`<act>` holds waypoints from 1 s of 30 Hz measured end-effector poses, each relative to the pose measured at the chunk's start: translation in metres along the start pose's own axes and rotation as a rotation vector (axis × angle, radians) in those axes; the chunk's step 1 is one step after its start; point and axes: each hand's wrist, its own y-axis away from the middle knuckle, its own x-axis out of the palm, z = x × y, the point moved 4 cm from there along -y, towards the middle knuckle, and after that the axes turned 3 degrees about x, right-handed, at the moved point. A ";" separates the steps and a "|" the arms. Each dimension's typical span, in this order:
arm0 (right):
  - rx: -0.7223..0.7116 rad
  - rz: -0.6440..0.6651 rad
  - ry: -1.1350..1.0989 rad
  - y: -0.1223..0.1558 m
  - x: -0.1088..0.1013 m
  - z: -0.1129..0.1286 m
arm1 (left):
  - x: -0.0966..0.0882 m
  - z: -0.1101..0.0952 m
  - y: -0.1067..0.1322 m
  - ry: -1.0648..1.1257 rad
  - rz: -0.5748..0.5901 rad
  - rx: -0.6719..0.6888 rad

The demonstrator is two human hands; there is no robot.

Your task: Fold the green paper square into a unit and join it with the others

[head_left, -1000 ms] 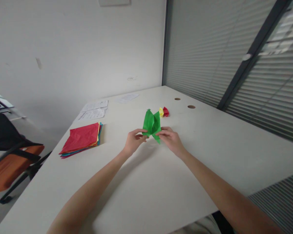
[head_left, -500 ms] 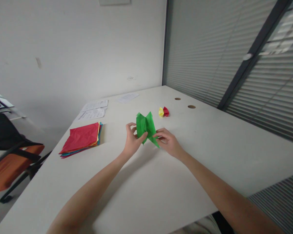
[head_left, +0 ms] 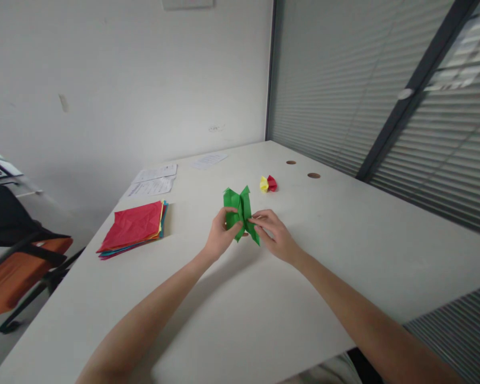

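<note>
A folded green paper piece [head_left: 238, 205] stands upright just above the white table [head_left: 264, 298], held between both hands. My left hand [head_left: 221, 238] pinches its lower left side, fingers curled around the paper. From the right, my right hand [head_left: 275, 233] grips its lower right edge with thumb and fingers pressed together. Two pointed flaps stick up at the top of the green piece.
A stack of coloured paper sheets [head_left: 134, 228], red on top, lies to the left. Small yellow and red folded pieces [head_left: 268, 183] sit behind the hands. White printed sheets [head_left: 154, 180] lie at the far left edge. An orange chair [head_left: 12, 266] stands beside the table.
The green piece has been turned and shifted left, its flaps drawn closer together. My left hand moved up onto its side and both hands closed in on it.
</note>
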 end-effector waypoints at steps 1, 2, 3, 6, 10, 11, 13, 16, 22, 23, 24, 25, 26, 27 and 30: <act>-0.005 0.003 0.006 0.000 0.001 0.000 | 0.000 0.000 0.000 0.017 -0.003 -0.006; -0.007 0.005 0.008 0.000 0.001 0.001 | 0.000 0.000 0.001 0.033 -0.008 -0.010; -0.005 0.006 0.009 0.001 0.002 0.001 | 0.000 0.000 0.001 0.045 -0.011 -0.016; 0.003 -0.005 0.017 0.001 0.002 0.002 | 0.001 0.002 0.001 0.062 -0.008 -0.034; 0.016 0.001 -0.083 0.002 0.003 0.005 | 0.002 0.006 0.000 0.048 -0.006 -0.043; 0.027 0.000 -0.129 0.002 0.003 0.004 | 0.002 0.006 0.000 0.047 -0.013 -0.045; 0.052 -0.023 -0.204 0.002 0.006 0.002 | 0.001 0.006 0.000 0.054 -0.029 -0.050; 0.077 -0.080 -0.243 0.002 0.009 -0.005 | 0.002 0.005 0.001 0.066 -0.039 -0.064; 0.066 -0.103 -0.239 0.001 0.012 -0.006 | 0.002 0.005 0.002 -0.023 -0.045 -0.056; 0.054 -0.098 -0.230 0.001 0.012 -0.004 | 0.001 0.006 0.002 -0.043 -0.059 -0.051; 0.042 -0.092 -0.224 0.001 0.011 -0.003 | -0.001 0.006 0.001 -0.059 -0.080 -0.047; 0.033 -0.087 -0.222 0.002 0.011 -0.002 | -0.003 0.006 0.001 -0.070 -0.106 -0.043; 0.028 -0.079 -0.226 0.002 0.010 -0.001 | -0.005 0.005 0.000 -0.076 -0.132 -0.039; 0.025 -0.068 -0.234 0.002 0.010 -0.001 | -0.006 0.005 0.000 -0.074 -0.156 -0.037; 0.036 -0.001 -0.277 0.004 0.012 0.000 | -0.007 0.003 0.000 -0.013 -0.200 -0.036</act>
